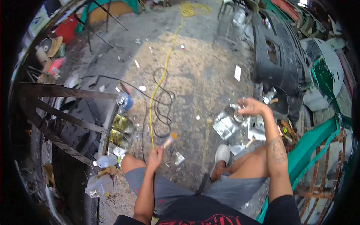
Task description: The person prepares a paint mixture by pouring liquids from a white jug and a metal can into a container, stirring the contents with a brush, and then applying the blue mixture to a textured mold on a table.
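My left hand point(154, 158) is closed around the wooden handle of a paintbrush point(168, 141), its orange-brown bristles pointing up and to the right, above the floor in front of my left knee. At the right, my right hand point(251, 107) is out over a shiny silver metal can point(224, 126) on the floor, with its fingers curled at the can's round opening point(238, 117). Something small and silvery shows at the fingertips, too unclear to name.
A yellow cord point(162, 78) and tangled black cable point(169, 112) cross the floor. Left are a metal frame point(67, 91), clear jugs point(99, 185) and a blue-topped bottle point(125, 101). Right are a black bumper point(275, 48), a black bin point(279, 104) and a green panel point(311, 144).
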Action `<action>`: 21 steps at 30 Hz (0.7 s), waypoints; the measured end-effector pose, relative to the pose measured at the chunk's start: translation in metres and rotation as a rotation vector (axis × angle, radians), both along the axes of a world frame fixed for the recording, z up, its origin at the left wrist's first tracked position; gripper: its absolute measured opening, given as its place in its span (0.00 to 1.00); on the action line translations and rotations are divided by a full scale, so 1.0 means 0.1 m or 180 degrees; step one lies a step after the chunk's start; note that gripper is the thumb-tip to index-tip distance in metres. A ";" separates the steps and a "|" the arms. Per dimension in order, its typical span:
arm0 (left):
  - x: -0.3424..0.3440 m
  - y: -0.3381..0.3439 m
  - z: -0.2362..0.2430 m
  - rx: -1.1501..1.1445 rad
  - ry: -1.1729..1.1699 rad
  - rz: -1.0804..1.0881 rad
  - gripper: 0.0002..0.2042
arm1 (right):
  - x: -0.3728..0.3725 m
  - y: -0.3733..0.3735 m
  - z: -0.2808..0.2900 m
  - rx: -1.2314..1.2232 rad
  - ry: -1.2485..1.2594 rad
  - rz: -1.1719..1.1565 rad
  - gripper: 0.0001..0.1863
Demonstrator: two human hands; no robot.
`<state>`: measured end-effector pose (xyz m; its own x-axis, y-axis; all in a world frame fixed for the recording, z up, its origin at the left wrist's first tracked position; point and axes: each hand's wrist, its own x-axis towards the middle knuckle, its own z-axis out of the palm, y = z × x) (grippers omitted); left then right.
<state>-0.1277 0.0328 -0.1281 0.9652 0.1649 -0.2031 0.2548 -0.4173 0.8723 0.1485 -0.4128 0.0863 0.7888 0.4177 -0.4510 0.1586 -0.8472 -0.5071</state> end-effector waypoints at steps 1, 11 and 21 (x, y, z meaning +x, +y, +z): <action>0.11 -0.08 0.33 -0.0602 0.0242 0.0132 0.18 | 0.01 -0.07 -0.02 0.0033 -0.0138 0.0027 0.41; 0.16 0.05 0.07 0.2383 -0.0614 -0.1636 0.12 | 0.01 0.36 0.39 -0.0257 0.0701 -0.0283 0.42; 0.18 -0.28 0.31 0.1970 -0.0131 -0.0916 0.14 | -0.11 0.17 0.17 -0.0114 0.0004 -0.0302 0.43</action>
<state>-0.1094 0.0048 -0.0972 0.9929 -0.0255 -0.1162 0.0308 -0.8885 0.4579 0.1373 -0.3953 0.1030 0.8235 0.3246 -0.4653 0.0762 -0.8760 -0.4763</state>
